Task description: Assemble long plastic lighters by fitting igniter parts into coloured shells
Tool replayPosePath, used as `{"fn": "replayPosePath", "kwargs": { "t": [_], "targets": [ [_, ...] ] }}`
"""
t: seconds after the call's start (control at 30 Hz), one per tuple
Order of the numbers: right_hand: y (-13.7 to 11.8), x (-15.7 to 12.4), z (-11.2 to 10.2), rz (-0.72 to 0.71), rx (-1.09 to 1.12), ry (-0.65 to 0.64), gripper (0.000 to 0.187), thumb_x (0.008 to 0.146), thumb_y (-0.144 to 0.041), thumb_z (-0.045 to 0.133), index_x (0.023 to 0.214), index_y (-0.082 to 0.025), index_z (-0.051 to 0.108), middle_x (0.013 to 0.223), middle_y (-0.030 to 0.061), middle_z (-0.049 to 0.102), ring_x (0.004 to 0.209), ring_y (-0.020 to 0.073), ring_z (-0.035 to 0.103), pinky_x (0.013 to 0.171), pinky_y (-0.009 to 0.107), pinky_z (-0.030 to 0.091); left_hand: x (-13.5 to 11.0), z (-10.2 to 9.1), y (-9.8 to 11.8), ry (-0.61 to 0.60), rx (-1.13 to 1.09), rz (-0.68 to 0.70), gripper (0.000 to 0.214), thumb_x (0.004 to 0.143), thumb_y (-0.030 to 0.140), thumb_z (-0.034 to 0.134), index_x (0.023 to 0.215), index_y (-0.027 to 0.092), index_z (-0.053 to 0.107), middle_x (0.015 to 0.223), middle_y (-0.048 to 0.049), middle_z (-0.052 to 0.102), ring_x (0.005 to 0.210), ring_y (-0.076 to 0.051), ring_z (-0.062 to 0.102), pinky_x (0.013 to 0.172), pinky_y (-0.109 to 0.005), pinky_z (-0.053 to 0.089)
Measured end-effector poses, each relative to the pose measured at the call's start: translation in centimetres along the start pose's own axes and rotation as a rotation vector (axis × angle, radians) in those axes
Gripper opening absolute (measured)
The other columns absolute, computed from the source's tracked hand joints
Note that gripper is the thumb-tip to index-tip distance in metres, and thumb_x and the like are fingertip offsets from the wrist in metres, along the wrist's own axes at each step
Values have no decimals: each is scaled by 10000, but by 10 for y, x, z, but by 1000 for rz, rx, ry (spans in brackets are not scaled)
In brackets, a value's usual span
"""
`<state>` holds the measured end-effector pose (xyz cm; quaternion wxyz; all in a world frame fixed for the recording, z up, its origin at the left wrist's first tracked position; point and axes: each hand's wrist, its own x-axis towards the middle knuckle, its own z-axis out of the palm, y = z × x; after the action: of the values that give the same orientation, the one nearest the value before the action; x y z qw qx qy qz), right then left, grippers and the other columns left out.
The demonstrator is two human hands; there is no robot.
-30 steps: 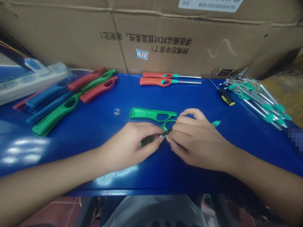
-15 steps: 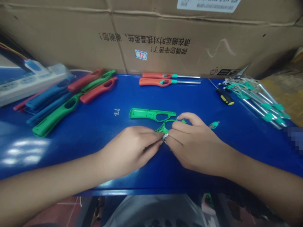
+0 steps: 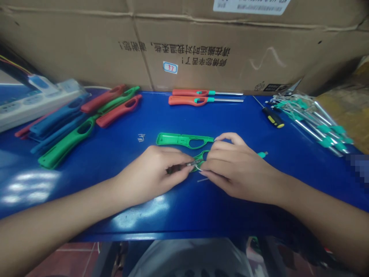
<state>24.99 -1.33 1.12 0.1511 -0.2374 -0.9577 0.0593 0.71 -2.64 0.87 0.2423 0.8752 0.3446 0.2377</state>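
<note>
My left hand (image 3: 163, 167) is closed, thumb and fingers pinching a small dark and silver part (image 3: 192, 163) at a green lighter handle half (image 3: 198, 157). My right hand (image 3: 233, 165) is curled over that same handle half and hides much of it; its thumb and fingertips are by a white wire (image 3: 197, 167). A teal-tipped piece (image 3: 262, 154) sticks out beyond the right hand. Just behind the hands lies a second green handle half (image 3: 173, 139), hollow side up. A thin metal pin (image 3: 202, 180) is on the table below the fingertips.
Several small screws (image 3: 141, 137) lie at left centre. Coloured handle shells (image 3: 66, 142) are piled left by a power strip (image 3: 34, 102). Two orange lighters (image 3: 187, 100) rest before a cardboard box (image 3: 95, 50). A screwdriver (image 3: 272, 117) and teal-and-metal lighter rods (image 3: 311, 132) are at right.
Both hands have shifted slightly upward. The dark part and white wire between the fingertips now show more clearly, and the thin pin below them has come into view.
</note>
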Motion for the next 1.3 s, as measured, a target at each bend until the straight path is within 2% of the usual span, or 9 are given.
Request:
{"fn": "replayPosePath", "kwargs": {
  "t": [0.3,0.47,0.57,0.7,0.83,0.9,1.07,1.17,1.3],
  "targets": [
    [-4,0,5,-49,28,54,252,1014,-175,532,880,-183,746,706,-24,630,794,164,553,1018,410,355,-2,3,-2,0,94,101,209,1020,198,578,1064,104,759,913,-74,751,812,-176,715,746,-278,550],
    [-3,1,3,11,19,71,254,1017,-246,550,832,-189,714,731,-24,663,803,164,579,1018,433,354,-1,3,-2,30,85,75,187,1010,203,602,1080,114,751,914,-50,753,841,-166,709,778,-263,543],
    [1,1,-3,77,49,128,195,985,-228,574,822,-182,672,805,-2,685,833,168,611,1008,436,360,-1,2,-3,37,72,53,172,1006,214,616,1060,123,752,937,-43,763,860,-162,700,791,-261,536],
    [5,1,-4,148,83,156,39,937,-221,649,941,-182,652,928,14,716,900,179,635,983,416,375,0,2,-5,59,57,59,158,1001,211,626,1034,133,759,920,-33,769,842,-161,677,782,-276,522],
    [6,0,5,96,101,147,86,993,-229,626,1053,-205,682,983,-3,749,940,158,669,1054,405,350,2,4,-6,85,29,69,143,994,205,638,1041,157,764,897,-22,757,823,-160,647,794,-306,506],
    [8,0,8,88,100,151,99,1010,-207,600,1022,-202,698,942,-8,750,898,144,674,1055,394,353,2,5,-6,97,49,56,158,975,241,669,1079,161,756,939,-35,746,871,-179,647,826,-332,508],
    [17,-3,8,124,124,138,85,985,-204,642,975,-206,727,914,-6,752,887,156,667,1016,396,355,-2,6,-7,40,96,12,434,901,319,755,1287,141,666,1176,-88,710,1099,-247,646,966,-397,522],
    [21,-3,7,132,140,111,98,984,-204,641,970,-215,738,905,-5,742,902,167,652,987,401,353,-3,6,-10,-4,77,29,377,954,266,697,1308,143,647,1198,-75,725,1131,-226,655,995,-372,527],
    [22,-2,7,133,139,113,108,989,-209,636,980,-220,742,919,-2,743,908,173,636,961,400,355,-2,5,-12,-23,60,46,374,958,248,698,1310,137,643,1188,-69,741,1114,-211,672,991,-342,534]
  ]
}}
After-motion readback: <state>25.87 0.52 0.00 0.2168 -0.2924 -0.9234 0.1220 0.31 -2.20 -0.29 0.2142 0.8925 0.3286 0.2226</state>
